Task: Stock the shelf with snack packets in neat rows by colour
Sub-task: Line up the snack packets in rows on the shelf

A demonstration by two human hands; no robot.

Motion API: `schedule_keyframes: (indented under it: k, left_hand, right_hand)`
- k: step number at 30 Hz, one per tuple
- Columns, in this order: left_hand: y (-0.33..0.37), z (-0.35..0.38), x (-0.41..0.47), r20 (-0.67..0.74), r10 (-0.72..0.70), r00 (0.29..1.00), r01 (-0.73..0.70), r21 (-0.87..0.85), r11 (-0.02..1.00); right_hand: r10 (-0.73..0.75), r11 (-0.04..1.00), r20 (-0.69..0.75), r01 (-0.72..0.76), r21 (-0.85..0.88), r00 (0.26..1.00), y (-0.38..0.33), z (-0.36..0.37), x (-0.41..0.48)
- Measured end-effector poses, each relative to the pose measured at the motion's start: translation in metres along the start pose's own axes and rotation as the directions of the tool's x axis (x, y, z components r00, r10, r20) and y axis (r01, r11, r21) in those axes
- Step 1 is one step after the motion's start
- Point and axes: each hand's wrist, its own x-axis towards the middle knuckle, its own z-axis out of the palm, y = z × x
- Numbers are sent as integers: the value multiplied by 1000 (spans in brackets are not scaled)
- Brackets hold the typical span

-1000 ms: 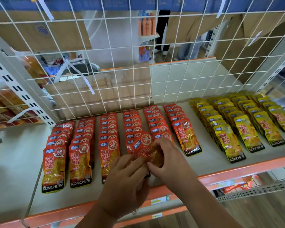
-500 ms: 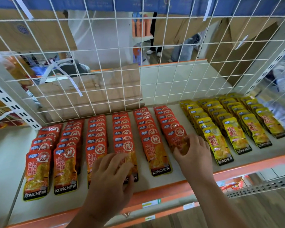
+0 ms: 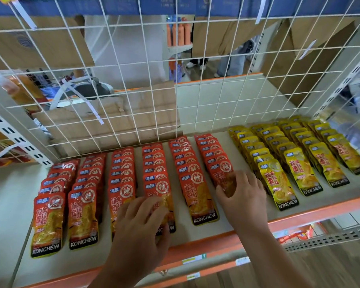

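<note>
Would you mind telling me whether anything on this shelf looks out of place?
Only slightly: the leftmost red row looks askew, its rear packets tilted and overlapping unevenly. The other rows look straight, with no colours mixed.

We note bare shelf (image 3: 8, 204) well left of the left hand (image 3: 141, 231), free for passage. Beyond both hands the wire grid (image 3: 133, 100) bars the back. Yellow packet rows (image 3: 299, 163) crowd just right of the right hand (image 3: 243, 200). Red packet rows (image 3: 195, 194) fill the space between the hands.
</note>
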Motion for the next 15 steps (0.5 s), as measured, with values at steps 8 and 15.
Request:
schedule_keyframes:
  k: [8, 15]
  left_hand:
    - [-2, 1, -1, 1, -2, 1000, 2, -4, 1000]
    - [-1, 2, -1, 20, -5, 1000, 6, -8, 1000]
  right_hand:
    - [-135, 989, -137, 141, 38, 981, 6, 1, -3]
    - [-179, 981, -66, 184, 67, 982, 6, 3, 0]
